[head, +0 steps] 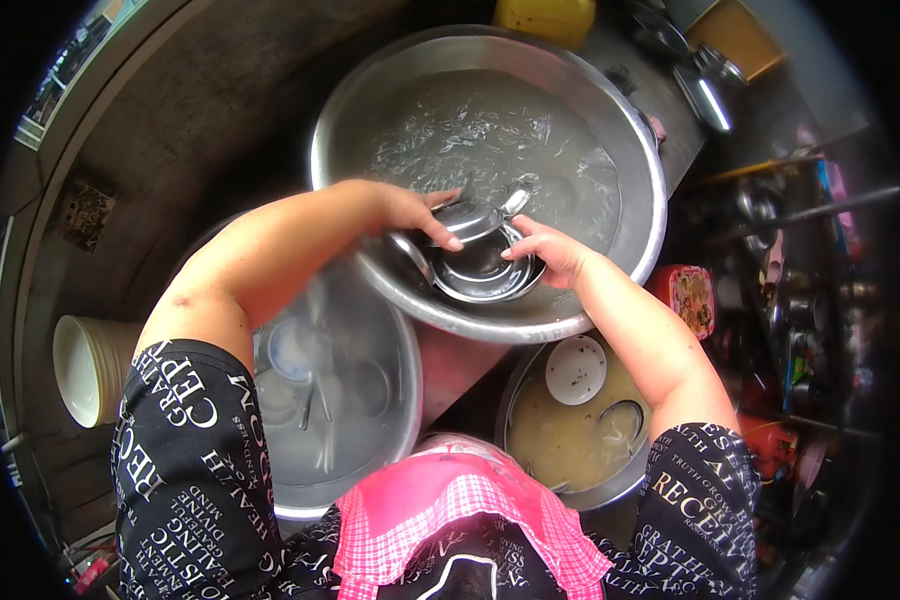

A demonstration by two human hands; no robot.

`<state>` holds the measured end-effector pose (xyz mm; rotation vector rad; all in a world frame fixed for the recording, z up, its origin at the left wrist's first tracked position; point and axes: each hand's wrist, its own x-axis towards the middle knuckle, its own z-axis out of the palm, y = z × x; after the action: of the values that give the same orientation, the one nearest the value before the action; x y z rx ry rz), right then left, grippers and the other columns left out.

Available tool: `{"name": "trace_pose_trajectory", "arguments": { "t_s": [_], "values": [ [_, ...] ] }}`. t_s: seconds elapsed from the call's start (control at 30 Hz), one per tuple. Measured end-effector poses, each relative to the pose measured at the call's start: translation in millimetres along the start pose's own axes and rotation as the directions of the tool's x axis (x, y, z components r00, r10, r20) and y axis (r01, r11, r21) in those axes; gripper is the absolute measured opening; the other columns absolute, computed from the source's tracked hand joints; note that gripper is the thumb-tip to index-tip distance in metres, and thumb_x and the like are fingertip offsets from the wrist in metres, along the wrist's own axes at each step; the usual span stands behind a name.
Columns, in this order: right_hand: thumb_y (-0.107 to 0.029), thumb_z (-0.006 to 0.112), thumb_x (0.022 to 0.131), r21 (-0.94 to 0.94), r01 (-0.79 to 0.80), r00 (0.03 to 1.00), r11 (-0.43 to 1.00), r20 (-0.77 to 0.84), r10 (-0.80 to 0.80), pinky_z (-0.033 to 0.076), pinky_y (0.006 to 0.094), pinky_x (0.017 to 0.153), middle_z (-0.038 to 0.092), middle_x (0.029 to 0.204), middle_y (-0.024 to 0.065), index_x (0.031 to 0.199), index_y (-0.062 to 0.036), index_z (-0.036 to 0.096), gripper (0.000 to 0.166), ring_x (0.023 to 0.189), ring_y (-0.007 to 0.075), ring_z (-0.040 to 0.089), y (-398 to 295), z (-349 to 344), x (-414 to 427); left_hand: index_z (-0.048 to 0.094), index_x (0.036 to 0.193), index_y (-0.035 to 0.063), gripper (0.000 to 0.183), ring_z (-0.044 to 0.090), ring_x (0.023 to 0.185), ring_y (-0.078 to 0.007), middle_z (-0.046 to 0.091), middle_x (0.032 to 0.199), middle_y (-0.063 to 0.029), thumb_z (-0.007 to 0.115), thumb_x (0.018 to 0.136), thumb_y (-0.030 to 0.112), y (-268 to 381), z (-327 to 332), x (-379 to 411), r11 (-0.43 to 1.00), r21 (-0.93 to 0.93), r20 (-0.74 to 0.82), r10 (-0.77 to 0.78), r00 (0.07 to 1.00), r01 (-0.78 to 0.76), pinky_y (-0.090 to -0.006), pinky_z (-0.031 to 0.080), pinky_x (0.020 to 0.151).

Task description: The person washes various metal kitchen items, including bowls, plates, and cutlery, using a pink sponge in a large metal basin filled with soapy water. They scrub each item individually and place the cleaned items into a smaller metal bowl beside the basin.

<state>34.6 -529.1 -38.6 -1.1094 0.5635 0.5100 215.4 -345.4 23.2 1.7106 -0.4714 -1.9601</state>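
A large metal basin (487, 319) of cloudy water stands before me. At its near side, several shiny metal bowls (487, 289) sit nested at the water. My left hand (420, 214) holds a smaller metal bowl (469, 221), tilted above the others, thumb on its near rim. My right hand (547, 251) grips the right rim of the nested bowls, its fingers bent over the edge. A metal spoon (517, 197) shows just beyond the smaller bowl, close to my right fingertips. Another curved metal piece (412, 255) lies at the left of the bowls.
Below left, a second metal basin (412, 390) holds water, bowls and utensils. A third basin (504, 420) at lower right has yellowish water and a white bowl (576, 369). Stacked pale bowls (82, 371) stand far left. A red container (686, 300) is at right, a yellow one (546, 21) beyond.
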Motion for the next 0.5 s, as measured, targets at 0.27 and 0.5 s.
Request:
{"name": "trace_pose_trajectory", "arguments": {
  "t_s": [0.27, 0.5],
  "values": [
    [0.002, 0.053, 0.077, 0.14, 0.206, 0.977, 0.969, 0.029, -0.211, 0.054, 0.0332, 0.082, 0.057, 0.117, 0.0121, 0.144, -0.0132, 0.033, 0.072, 0.096, 0.0207, 0.063, -10, -10, -2, 0.001, 0.154, 0.0145, 0.123, 0.047, 0.124, -0.0378, 0.029, 0.147, -0.0255, 0.086, 0.065, 0.029, 1, -10, 2, 0.987, 0.017, -0.023, 0.162, 0.986, -0.162, -0.0454, 0.049, 0.093],
    [0.002, 0.054, 0.075, 0.024, 0.337, 0.941, 0.941, 0.01, -0.337, 0.053, 0.0308, 0.086, 0.056, 0.124, 0.0156, 0.148, -0.0015, 0.024, 0.079, 0.1, 0.0203, 0.064, -55, 3, -37, 0.001, 0.153, 0.0091, 0.12, 0.053, 0.119, -0.0336, 0.032, 0.145, -0.0248, 0.086, 0.068, 0.025, 31, -7, -28, 0.954, 0.016, -0.052, 0.299, 0.953, -0.299, -0.0425, 0.056, 0.084]
  ]
}}
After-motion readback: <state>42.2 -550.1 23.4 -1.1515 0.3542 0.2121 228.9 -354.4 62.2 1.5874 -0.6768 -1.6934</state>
